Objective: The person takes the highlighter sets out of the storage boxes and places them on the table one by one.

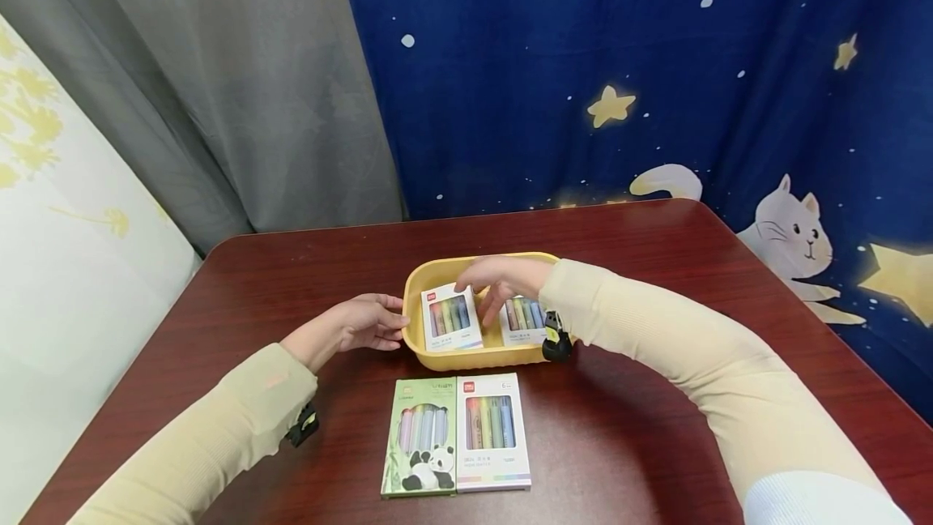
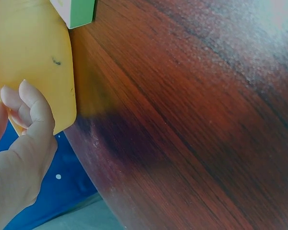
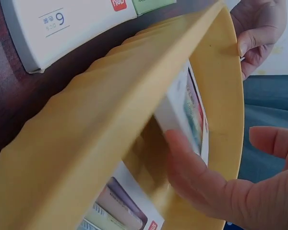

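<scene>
Yellow basket (image 1: 474,359), 12 o'clock: I watch the left hand (image 1: 364,322) pinch its 9 o'clock end; inside, the leftmost box (image 1: 452,318), long axis 12-to-6, lies nearer the right hand (image 1: 503,276), half-open, empty, at 2 o'clock.

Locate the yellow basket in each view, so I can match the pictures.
Head: just below the middle, the yellow basket lies lengthwise across the picture.
Left wrist: the upper left, where its outer wall shows.
Right wrist: it sweeps diagonally from lower left to upper right, its near wall large.
Shared landmark: the left hand, at one end of the basket in every view.
</scene>
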A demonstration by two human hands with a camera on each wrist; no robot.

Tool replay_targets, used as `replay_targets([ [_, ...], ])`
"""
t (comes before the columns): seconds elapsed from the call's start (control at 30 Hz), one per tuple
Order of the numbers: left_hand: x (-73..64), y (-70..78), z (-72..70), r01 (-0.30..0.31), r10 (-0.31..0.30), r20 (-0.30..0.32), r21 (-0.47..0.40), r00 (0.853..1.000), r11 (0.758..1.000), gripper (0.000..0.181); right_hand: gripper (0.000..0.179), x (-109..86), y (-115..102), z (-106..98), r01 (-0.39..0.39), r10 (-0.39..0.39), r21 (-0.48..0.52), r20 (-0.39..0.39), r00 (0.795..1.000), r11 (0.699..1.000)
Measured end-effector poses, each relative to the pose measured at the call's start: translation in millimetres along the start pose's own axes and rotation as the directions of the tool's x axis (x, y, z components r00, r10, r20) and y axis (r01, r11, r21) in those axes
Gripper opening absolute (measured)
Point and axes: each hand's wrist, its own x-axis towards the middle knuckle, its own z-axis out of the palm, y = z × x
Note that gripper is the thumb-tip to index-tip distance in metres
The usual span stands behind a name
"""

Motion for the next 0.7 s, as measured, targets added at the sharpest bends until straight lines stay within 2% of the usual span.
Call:
replay_targets([
  [0.17,0.4,0.6,0.3,0.003,-0.003,0.000,0.000,1.000,1.000,0.040,0.028,2.0,3.4,2.0,0.010,-0.010,0.004,-0.031,0.999,1.000],
  [0.27,0.9,0.6,0.6,0.003,-0.003,0.004,-0.002,1.000,1.000,0.040,0.020,3.4,6.4,3.9,0.036,-0.035,0.025,-0.037,0.999,0.999],
  [0.47,1.0,0.8,0.5,0.002,-0.002,0.002,-0.001,1.000,1.000,0.040,0.026,4.1,8.9,6.7,0.083,-0.081,0.058,-0.035,0.996,0.995],
  [0.7,0.6,0.4,-0.2,0.006,-0.006,0.002,-0.002,1.000,1.000,0.038,0.030,4.5,8.9,8.1,0.094,-0.092,0.075,-0.035,0.995,0.993],
])
